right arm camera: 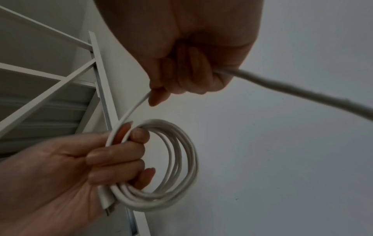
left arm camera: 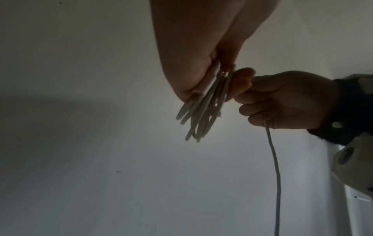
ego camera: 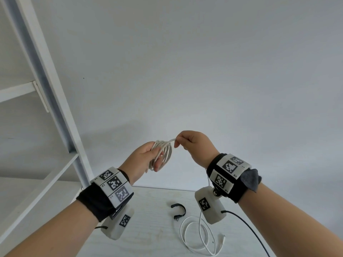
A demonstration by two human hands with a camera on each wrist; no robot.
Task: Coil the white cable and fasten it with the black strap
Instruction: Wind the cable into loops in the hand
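At the left of the head view stood a white shelf frame, apart from the work. Just left of centre, the left hand held the white cable gathered into several loops, its fingers curled through the bundle and clamping it against the palm; one plug end lay tucked under that grip, likely so the finished turns could not spring apart. Right of centre, the right hand was closed on the running length of the same cable, pinching it near the coil, seemingly to feed and steer the next turn. From that hand the cable dropped to the lower middle of the frame, where a loose tail lay looped on the desk with its free plug beside it. The black strap lay curled on the desk just left of that tail, untouched. Coiling looked well along but unfinished; fastening had not begun.
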